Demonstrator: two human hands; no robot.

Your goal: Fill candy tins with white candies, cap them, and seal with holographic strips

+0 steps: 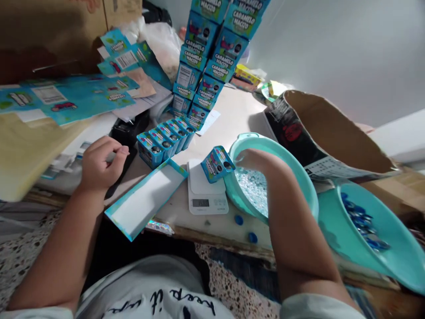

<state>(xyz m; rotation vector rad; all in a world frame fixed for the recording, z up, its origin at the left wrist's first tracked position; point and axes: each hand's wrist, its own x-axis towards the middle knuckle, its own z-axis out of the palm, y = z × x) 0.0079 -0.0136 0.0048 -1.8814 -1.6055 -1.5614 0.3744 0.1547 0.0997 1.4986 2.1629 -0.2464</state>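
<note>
My left hand (104, 161) is closed in a loose fist beside a black object (131, 128); whatever its fingers may hold is hidden. My right hand (254, 158) reaches into a turquoise basin (307, 190) of small pale candies (254, 186), its fingertips hard to see. Close to that hand, a blue candy box (215, 166) tilts on a white digital scale (207, 195), leaning toward the basin's rim. An open shallow blue-edged tray (146, 199) lies between my left hand and the scale. Behind it stands a row of several similar boxes (166, 139).
Tall stacks of blue boxes (199, 66) rise at the back. Flat printed cardboard (66, 99) lies at left. At right are an open carton (332, 128) and another turquoise basin (398, 239) with blue caps. Two blue caps (238, 219) lie near the table's front edge.
</note>
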